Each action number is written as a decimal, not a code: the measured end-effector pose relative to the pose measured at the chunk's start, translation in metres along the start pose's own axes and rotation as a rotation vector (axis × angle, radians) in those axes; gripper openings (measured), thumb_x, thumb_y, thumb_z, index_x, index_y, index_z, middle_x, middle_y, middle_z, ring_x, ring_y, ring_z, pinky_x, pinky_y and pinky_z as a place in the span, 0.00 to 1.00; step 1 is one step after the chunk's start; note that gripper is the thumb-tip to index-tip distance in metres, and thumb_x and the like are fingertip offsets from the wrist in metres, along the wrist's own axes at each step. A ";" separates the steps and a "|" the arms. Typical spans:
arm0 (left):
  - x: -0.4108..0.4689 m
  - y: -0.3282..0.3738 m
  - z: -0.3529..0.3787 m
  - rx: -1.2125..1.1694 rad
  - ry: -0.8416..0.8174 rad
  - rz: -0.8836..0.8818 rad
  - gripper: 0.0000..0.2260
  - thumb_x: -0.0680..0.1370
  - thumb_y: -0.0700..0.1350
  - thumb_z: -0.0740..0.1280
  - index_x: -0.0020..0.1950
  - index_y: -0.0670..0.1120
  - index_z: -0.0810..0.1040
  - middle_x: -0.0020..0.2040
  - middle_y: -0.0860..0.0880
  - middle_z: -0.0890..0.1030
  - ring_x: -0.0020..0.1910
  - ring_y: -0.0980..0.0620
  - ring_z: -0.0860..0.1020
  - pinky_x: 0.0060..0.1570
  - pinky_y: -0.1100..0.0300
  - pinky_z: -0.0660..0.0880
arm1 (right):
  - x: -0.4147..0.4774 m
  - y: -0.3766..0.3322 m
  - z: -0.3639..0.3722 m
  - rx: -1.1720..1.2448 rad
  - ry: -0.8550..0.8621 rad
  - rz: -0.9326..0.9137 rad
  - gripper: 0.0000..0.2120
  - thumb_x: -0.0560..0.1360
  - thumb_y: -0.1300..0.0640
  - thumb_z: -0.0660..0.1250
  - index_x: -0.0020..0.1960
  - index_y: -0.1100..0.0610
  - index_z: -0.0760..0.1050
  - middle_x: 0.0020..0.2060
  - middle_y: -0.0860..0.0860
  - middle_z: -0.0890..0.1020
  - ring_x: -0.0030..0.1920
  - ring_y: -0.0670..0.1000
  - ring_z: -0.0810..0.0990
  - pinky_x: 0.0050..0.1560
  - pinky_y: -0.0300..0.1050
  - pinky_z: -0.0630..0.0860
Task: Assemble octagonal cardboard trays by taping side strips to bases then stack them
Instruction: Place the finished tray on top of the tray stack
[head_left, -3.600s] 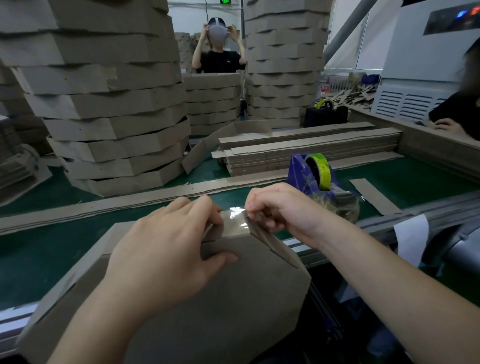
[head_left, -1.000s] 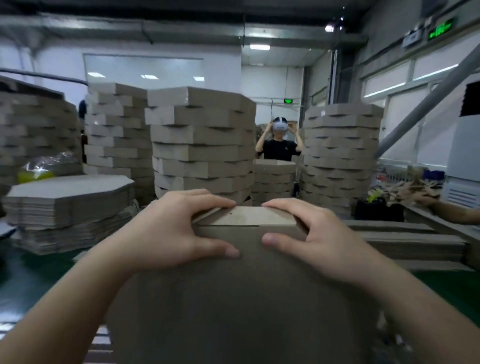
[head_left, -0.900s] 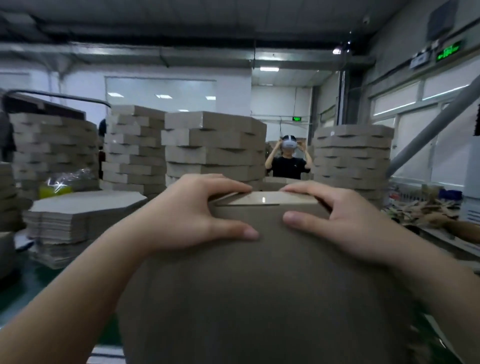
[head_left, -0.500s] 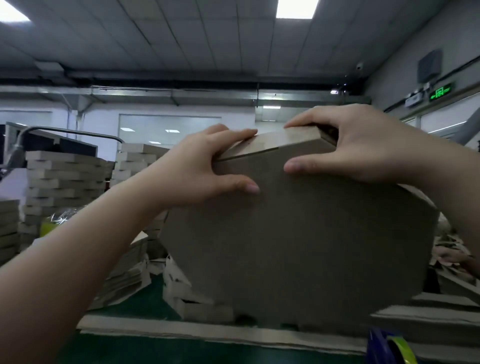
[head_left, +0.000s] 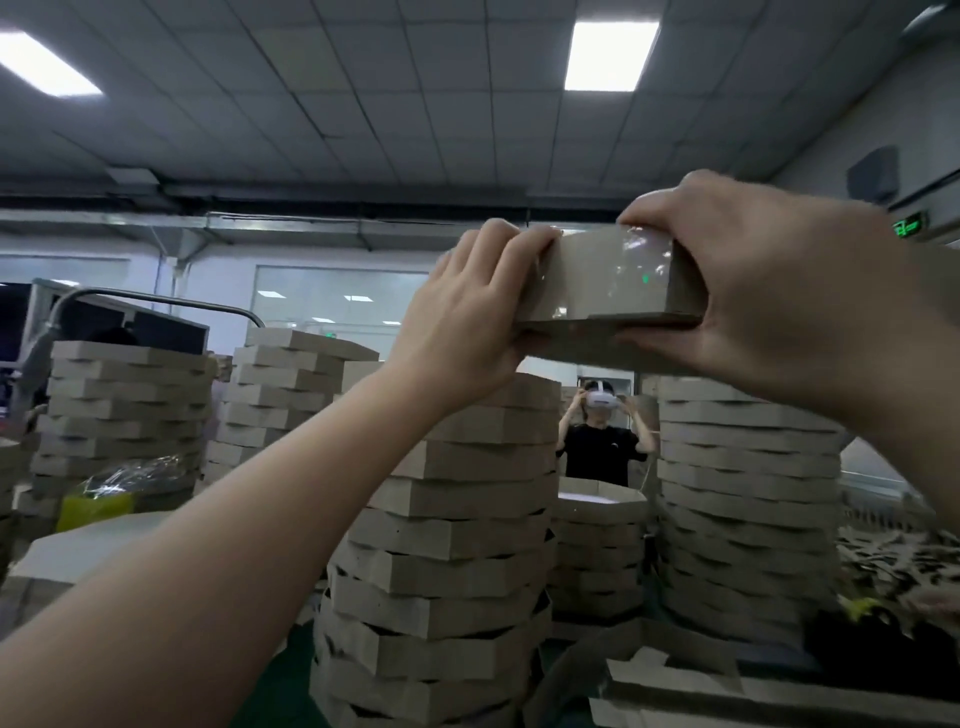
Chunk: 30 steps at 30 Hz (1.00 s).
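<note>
I hold a finished octagonal cardboard tray (head_left: 608, 283) high in the air, almost level, with its near side wall facing me and shiny clear tape across that wall. My left hand (head_left: 467, 317) grips the tray's left end, fingers over the top edge. My right hand (head_left: 769, 306) grips the right end, thumb under the base. The tray hovers just above a tall stack of finished trays (head_left: 447, 545) straight ahead. Most of the tray behind its near wall is hidden.
More tall tray stacks stand at the right (head_left: 743, 514), at the left (head_left: 124, 415) and behind (head_left: 291, 395). A person in a black shirt (head_left: 602, 447) stands between stacks. Flat octagonal bases (head_left: 67, 551) lie at the left, cardboard strips (head_left: 675, 680) at the lower right.
Both hands have lifted the tray from the table to above head height and tipped it from upright to nearly level over the stack. The tape dispenser has dropped out of view.
</note>
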<state>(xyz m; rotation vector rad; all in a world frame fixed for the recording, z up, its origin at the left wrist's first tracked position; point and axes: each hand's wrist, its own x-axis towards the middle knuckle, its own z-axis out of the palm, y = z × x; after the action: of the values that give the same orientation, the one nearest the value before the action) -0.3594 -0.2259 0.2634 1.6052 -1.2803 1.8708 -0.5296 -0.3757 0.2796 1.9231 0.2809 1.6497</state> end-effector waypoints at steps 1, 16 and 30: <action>0.002 -0.008 0.007 0.035 0.051 0.012 0.34 0.68 0.45 0.75 0.69 0.43 0.63 0.57 0.39 0.74 0.55 0.45 0.68 0.49 0.51 0.71 | 0.002 0.002 0.013 -0.018 0.046 -0.030 0.30 0.69 0.40 0.68 0.63 0.60 0.74 0.51 0.57 0.80 0.46 0.62 0.80 0.38 0.52 0.71; -0.036 -0.123 0.078 0.525 -0.208 -0.096 0.29 0.65 0.36 0.75 0.64 0.41 0.70 0.53 0.41 0.77 0.50 0.40 0.78 0.56 0.46 0.74 | 0.046 -0.011 0.238 0.142 0.240 -0.216 0.29 0.67 0.47 0.79 0.59 0.66 0.77 0.47 0.59 0.81 0.42 0.59 0.80 0.38 0.53 0.78; -0.034 -0.193 0.139 0.630 -0.641 -0.206 0.23 0.76 0.35 0.64 0.68 0.47 0.62 0.57 0.48 0.72 0.53 0.46 0.76 0.41 0.53 0.76 | 0.082 -0.011 0.348 -0.002 -0.208 -0.090 0.27 0.72 0.43 0.68 0.66 0.50 0.66 0.58 0.47 0.78 0.59 0.52 0.73 0.55 0.50 0.62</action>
<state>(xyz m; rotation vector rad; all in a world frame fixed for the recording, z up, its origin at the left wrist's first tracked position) -0.1219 -0.2274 0.3011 2.7061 -0.6784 1.7861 -0.1773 -0.4263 0.3199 2.0304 0.2772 1.3793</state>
